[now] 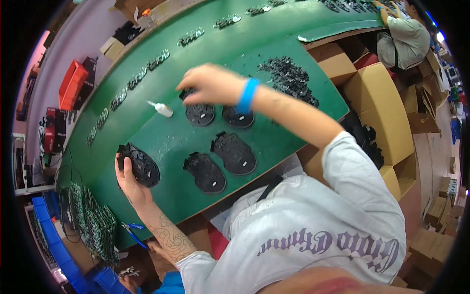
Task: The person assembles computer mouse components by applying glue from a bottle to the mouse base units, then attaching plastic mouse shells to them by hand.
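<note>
My left hand [128, 177] grips a black plastic mouse shell [143, 165] at the left of the green table, thumb over its inner side. Smeared by motion, my right hand [211, 89] with a blue wristband hovers over the upper end of another mouse shell [200, 115]. Whether its fingers hold anything cannot be made out. Partly under my right wrist lies a further mouse shell [238, 117]. Nearer to me rest two more, one mouse shell [234, 154] beside another mouse shell [205, 174]. A small white bottle with a thin nozzle [163, 110] lies left of my right hand.
A heap of small black parts [289, 78] covers the table's right part. Circuit boards [137, 77] line the far edge in a row; stacked green boards [88, 215] stand lower left, near blue pliers [134, 234]. Cardboard boxes [379, 108] stand right. Other people work nearby.
</note>
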### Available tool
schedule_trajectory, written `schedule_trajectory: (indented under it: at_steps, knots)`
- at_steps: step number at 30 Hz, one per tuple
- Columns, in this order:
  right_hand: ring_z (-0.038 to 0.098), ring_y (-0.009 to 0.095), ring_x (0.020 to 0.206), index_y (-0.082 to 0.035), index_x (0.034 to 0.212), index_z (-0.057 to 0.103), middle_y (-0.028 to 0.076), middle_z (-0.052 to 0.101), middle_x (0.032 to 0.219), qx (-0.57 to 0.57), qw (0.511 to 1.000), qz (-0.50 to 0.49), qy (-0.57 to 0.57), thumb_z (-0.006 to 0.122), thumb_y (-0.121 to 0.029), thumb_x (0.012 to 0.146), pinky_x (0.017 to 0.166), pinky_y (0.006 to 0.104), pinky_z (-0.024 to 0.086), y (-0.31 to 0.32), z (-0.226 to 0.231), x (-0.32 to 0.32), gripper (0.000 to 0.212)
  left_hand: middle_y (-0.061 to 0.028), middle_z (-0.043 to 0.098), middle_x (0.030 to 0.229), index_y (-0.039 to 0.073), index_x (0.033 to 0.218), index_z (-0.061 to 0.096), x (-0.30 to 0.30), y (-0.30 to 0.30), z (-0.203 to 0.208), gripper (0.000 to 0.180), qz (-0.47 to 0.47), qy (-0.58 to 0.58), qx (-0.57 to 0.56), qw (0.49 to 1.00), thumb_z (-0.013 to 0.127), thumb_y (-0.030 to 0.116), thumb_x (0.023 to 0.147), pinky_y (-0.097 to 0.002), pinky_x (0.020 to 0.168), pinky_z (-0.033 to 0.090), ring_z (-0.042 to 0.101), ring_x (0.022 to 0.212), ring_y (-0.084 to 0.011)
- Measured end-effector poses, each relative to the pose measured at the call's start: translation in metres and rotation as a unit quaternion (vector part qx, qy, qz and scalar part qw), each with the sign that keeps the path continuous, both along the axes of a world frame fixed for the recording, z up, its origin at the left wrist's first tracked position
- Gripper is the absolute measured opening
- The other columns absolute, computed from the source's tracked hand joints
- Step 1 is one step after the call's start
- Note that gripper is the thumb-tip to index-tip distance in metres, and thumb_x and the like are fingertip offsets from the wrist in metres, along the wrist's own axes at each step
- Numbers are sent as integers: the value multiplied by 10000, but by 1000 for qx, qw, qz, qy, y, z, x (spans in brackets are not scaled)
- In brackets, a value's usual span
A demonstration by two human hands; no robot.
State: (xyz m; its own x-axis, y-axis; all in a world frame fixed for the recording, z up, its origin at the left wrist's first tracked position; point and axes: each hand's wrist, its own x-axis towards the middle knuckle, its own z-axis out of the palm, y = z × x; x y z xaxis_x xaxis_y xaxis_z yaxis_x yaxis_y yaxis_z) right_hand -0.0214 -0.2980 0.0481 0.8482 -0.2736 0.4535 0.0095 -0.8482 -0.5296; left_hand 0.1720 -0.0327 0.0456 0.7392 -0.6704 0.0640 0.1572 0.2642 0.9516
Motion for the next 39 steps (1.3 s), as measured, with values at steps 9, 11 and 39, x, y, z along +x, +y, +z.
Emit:
schedule_trajectory:
  at_steps: [9,11,39]
  knots:
    - [661,132,816,3,965,726,68,710,884,91,947,-308,22,699,-126,851,729,249,517,-67,12,-265,175,-31,620,992,48,1172,578,-54,69,-22,235,88,106,35,990,528,185,988,-211,490,388,557,705,-80]
    - [646,129,856,11,978,720,62,691,924,149,931,-331,46,690,-99,855,743,241,506,-57,-9,-276,168,-48,586,1101,10,1253,519,-62,60,-23,325,75,85,56,992,521,188,981,-225,622,429,556,806,-92]
    - [715,214,809,43,933,670,137,708,909,491,819,-226,-191,641,35,846,663,273,568,61,22,-164,92,-50,624,996,68,1335,481,-170,-69,22,484,-114,-64,122,984,646,34,881,-189,480,460,614,709,-76]
